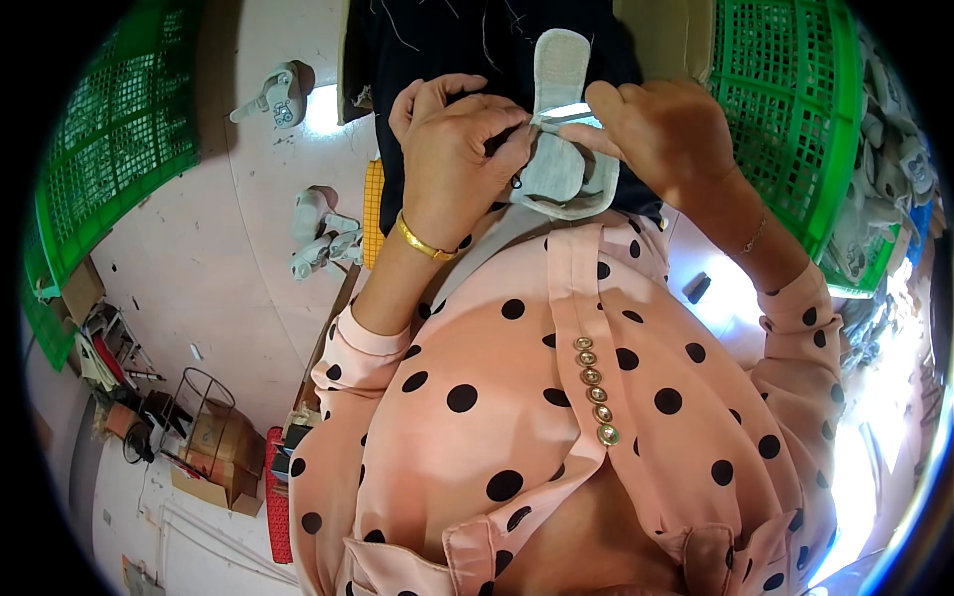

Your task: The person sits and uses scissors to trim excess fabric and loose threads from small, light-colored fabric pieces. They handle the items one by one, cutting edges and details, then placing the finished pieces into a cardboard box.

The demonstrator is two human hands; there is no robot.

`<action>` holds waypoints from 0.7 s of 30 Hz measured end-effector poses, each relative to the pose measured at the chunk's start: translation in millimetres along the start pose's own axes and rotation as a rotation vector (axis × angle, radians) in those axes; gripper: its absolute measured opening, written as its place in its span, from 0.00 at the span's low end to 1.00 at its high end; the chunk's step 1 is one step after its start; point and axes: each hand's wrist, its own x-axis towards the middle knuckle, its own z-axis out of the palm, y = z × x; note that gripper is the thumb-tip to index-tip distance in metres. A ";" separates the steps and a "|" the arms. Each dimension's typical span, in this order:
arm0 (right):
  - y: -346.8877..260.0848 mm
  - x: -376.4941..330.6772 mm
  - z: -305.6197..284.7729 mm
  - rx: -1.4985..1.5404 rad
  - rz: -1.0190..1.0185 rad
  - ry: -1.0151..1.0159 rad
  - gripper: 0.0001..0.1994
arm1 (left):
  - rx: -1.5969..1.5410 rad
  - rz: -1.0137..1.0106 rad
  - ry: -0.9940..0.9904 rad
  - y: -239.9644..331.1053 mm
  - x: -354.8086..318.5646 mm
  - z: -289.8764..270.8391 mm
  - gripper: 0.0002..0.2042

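A pale grey-white piece that looks like a small shoe upper (553,171) is held over my lap, its rounded tongue-like flap (561,65) pointing away from me. Thumb and fingers of my left hand (452,139) pinch its left edge, where the flap meets the body. From the other side my right hand (666,129) is closed, its thumb lying against the upper at the same seam. The curled fingers hide whether something small is also in it. Dark cloth (497,50) with loose threads covers my lap beneath.
Green plastic crates (785,119) stand at the right, with many similar pale pieces (865,209) beside them. Another green crate (119,139) is at the far left. Some pale pieces (285,94) lie on the left floor, and a cardboard box (224,447) sits lower left.
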 end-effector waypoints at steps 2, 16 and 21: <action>-0.1 0.5 -0.4 0.021 0.023 -0.020 0.22 | 0.000 -0.008 -0.004 0.4 0.2 1.0 0.07; -4.3 9.7 -5.9 -0.044 0.008 -0.061 0.20 | -0.021 -0.020 0.010 4.2 -1.2 0.8 0.06; -9.0 15.1 -10.6 -0.011 0.043 -0.159 0.20 | -0.004 -0.016 0.023 6.8 -1.8 2.7 0.05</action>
